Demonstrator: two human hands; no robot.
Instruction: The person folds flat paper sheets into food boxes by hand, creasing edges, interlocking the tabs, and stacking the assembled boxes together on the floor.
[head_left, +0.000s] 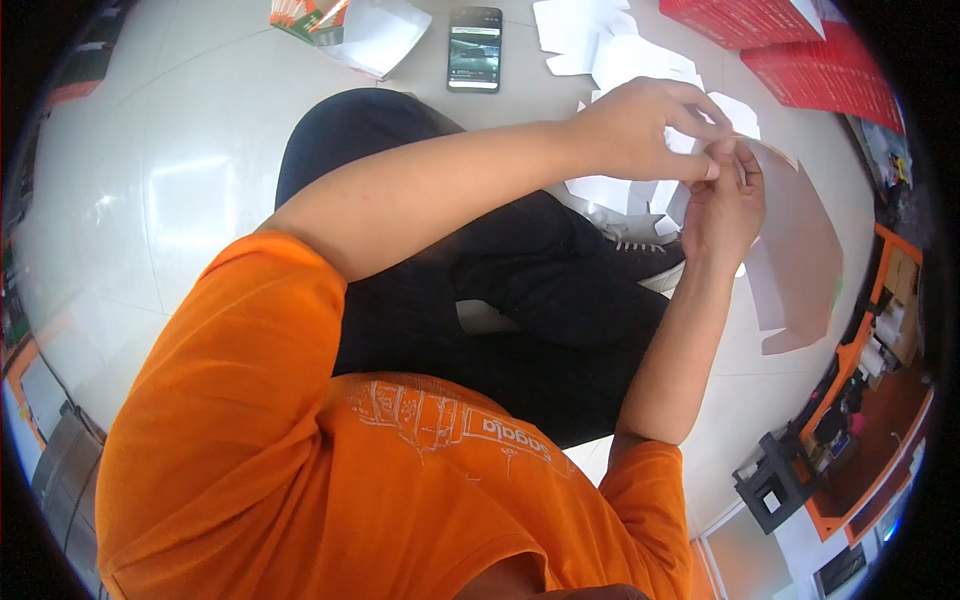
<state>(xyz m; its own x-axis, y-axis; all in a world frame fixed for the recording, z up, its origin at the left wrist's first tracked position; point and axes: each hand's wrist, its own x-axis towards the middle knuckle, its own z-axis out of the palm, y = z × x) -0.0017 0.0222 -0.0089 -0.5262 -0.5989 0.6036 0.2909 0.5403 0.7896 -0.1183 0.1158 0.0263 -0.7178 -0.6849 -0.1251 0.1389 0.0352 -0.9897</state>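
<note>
A large cut cardboard sheet (pixel 800 240), greyish brown with a pale edge, hangs at the right beyond my right hand. My right hand (pixel 725 205) is closed with its fingertips pinched at the sheet's upper left edge. Coming across from the left, my left hand (pixel 645 130) meets it there, thumb and fingers pinching around the same edge. The fingertips of both hands almost touch, and the exact spot they grip is partly hidden. Behind the hands, several white cut card pieces (pixel 640 60) lie overlapping on the floor.
A phone (pixel 475 50) with its screen lit lies on the tiled floor (pixel 130 220). Left of it sits a white and printed packet (pixel 370 40). Red stacks (pixel 820 75) stand at the upper right. An orange-edged shelf (pixel 870 400) and a dark stool (pixel 772 485) are at the right.
</note>
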